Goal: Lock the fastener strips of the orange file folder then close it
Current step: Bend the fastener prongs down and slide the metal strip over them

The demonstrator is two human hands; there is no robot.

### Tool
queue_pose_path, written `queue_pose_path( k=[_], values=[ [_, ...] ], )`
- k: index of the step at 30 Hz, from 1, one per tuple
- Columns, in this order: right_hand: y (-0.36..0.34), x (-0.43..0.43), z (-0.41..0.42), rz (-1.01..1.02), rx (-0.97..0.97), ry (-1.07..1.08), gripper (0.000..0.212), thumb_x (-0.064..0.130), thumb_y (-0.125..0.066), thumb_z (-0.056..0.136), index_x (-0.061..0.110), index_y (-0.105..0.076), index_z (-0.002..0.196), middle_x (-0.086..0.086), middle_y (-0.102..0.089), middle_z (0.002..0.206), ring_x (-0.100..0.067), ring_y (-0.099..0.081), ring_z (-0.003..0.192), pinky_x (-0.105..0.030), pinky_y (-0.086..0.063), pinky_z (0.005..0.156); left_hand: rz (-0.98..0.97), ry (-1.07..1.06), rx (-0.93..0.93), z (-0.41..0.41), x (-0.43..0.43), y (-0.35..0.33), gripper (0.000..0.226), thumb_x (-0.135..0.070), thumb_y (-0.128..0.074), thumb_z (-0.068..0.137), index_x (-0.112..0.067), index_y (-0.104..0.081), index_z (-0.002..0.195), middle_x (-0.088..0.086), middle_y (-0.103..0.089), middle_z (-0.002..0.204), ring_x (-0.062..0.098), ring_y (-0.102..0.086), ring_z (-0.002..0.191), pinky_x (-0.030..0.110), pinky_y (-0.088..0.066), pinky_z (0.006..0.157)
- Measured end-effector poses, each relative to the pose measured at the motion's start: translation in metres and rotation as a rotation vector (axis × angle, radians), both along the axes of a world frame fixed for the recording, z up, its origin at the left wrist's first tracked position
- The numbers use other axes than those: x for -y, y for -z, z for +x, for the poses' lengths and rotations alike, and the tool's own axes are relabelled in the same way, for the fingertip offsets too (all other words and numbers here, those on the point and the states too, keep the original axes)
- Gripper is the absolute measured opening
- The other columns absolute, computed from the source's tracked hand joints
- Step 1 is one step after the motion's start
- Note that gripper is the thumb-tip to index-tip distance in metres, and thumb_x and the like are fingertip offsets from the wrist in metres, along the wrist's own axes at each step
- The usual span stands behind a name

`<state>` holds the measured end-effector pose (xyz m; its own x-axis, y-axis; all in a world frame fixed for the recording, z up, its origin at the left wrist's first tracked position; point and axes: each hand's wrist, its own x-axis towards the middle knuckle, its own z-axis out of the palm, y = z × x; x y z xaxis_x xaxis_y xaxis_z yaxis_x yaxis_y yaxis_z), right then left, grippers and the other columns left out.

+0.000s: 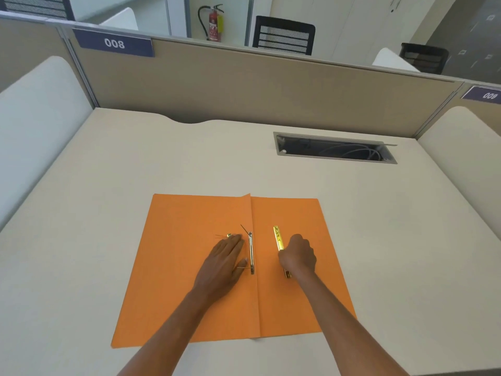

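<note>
Two bare forearms enter from the near edge, no sleeves showing anywhere up to the frame. Left hand [226, 260] and right hand [297, 257] both bare: no rings, watch, bands or gloves visible.

Left hand [223, 260] flat, right hand [297, 256] fisted.

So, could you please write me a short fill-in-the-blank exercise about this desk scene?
1. The orange file folder lies ____ on the desk.
2. The right hand is closed around the loose ____-coloured bar.
3. The left hand rests ____ on the folder's left half.

Missing words: open; gold; flat
</note>
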<state>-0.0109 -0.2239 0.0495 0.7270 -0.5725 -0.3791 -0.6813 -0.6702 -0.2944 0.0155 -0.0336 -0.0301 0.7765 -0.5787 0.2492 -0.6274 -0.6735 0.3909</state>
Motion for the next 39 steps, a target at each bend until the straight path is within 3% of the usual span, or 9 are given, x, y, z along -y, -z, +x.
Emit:
queue_pose_path(
  k=[7, 13, 17, 22, 26, 28, 31, 34, 39],
  values=[
    [-0.001, 0.003, -0.002, 0.003, 0.001, 0.019, 0.024, 0.016, -0.061, 0.087, 0.007, -0.054, 0.109, -0.013, -0.06, 0.114, -0.034, -0.062, 0.1, -0.036, -0.051, 0.074, 0.09, -0.008, 0.038, -0.002, 0.002, 0.0, 0.054, -0.044, -0.035, 0.099, -0.009, -0.048, 0.138, 0.006, -0.048, 0.145, 0.02, -0.042, 0.135, 0.036, -0.035, 0.112],
    [-0.003, 0.004, -0.022, -0.126, -0.055, -0.132, 0.03, 0.033, -0.068, 0.086, 0.011, -0.059, 0.104, -0.008, -0.064, 0.107, -0.029, -0.064, 0.095, -0.032, -0.047, 0.069, 0.115, -0.011, 0.033, -0.003, 0.001, -0.002, 0.054, -0.043, -0.031, 0.1, -0.009, -0.047, 0.139, 0.006, -0.047, 0.147, 0.019, -0.041, 0.136, 0.031, -0.024, 0.115],
    [0.0, -0.01, -0.038, -0.223, -0.001, -0.225, 0.017, 0.021, -0.061, 0.093, 0.009, -0.059, 0.105, -0.008, -0.063, 0.11, -0.028, -0.063, 0.099, -0.033, -0.047, 0.073, 0.112, -0.015, 0.041, -0.002, 0.002, -0.003, 0.056, -0.045, -0.031, 0.099, -0.009, -0.048, 0.138, 0.005, -0.047, 0.147, 0.018, -0.041, 0.136, 0.033, -0.029, 0.115],
    [0.001, -0.016, -0.036, -0.174, -0.007, -0.134, 0.018, 0.015, -0.059, 0.092, 0.007, -0.056, 0.108, -0.012, -0.061, 0.114, -0.031, -0.062, 0.101, -0.033, -0.044, 0.071, 0.115, -0.009, 0.04, -0.003, 0.001, -0.002, 0.058, -0.047, -0.031, 0.099, -0.009, -0.046, 0.14, 0.005, -0.045, 0.148, 0.018, -0.038, 0.138, 0.032, -0.023, 0.116],
    [0.001, -0.005, -0.026, -0.026, -0.069, -0.015, 0.024, 0.016, -0.061, 0.087, 0.008, -0.055, 0.109, -0.013, -0.058, 0.111, -0.034, -0.061, 0.104, -0.035, -0.047, 0.074, 0.123, -0.012, 0.042, -0.003, 0.001, -0.002, 0.059, -0.048, -0.03, 0.099, -0.01, -0.045, 0.14, 0.004, -0.045, 0.148, 0.017, -0.038, 0.138, 0.032, -0.025, 0.116],
    [0.004, 0.004, -0.023, 0.095, -0.037, 0.051, 0.01, 0.013, -0.064, 0.079, 0.011, -0.057, 0.087, -0.01, -0.058, 0.09, -0.031, -0.061, 0.082, -0.032, -0.043, 0.062, 0.125, -0.016, 0.039, -0.003, 0.002, -0.002, 0.059, -0.048, -0.029, 0.099, -0.01, -0.044, 0.141, 0.004, -0.044, 0.149, 0.017, -0.037, 0.139, 0.034, -0.027, 0.116],
    [0.005, 0.016, -0.024, 0.355, 0.095, 0.113, 0.023, 0.006, -0.07, 0.073, 0.012, -0.052, 0.061, -0.003, -0.052, 0.06, -0.02, -0.047, 0.054, -0.027, -0.036, 0.053, 0.129, -0.022, 0.04, -0.003, 0.002, -0.001, 0.06, -0.049, -0.026, 0.1, -0.01, -0.042, 0.142, 0.004, -0.042, 0.15, 0.017, -0.036, 0.139, 0.034, -0.026, 0.116],
    [-0.005, 0.014, -0.027, 0.633, 0.266, 0.172, 0.011, 0.003, -0.076, 0.078, 0.006, -0.066, 0.076, -0.006, -0.065, 0.067, -0.019, -0.057, 0.056, -0.029, -0.048, 0.055, 0.124, -0.019, 0.036, -0.003, 0.002, -0.002, 0.062, -0.051, -0.02, 0.101, -0.012, -0.038, 0.145, 0.005, -0.042, 0.15, 0.017, -0.036, 0.14, 0.034, -0.025, 0.116],
    [-0.006, 0.001, -0.03, 0.965, 0.437, 0.167, 0.028, -0.001, -0.071, 0.084, 0.011, -0.065, 0.108, -0.009, -0.065, 0.076, -0.019, -0.063, 0.068, -0.028, -0.053, 0.058, 0.101, -0.012, 0.026, -0.003, 0.003, -0.001, 0.062, -0.05, -0.027, 0.101, -0.014, -0.023, 0.151, 0.003, -0.029, 0.157, 0.016, -0.029, 0.143, 0.036, -0.026, 0.117]
  ],
)
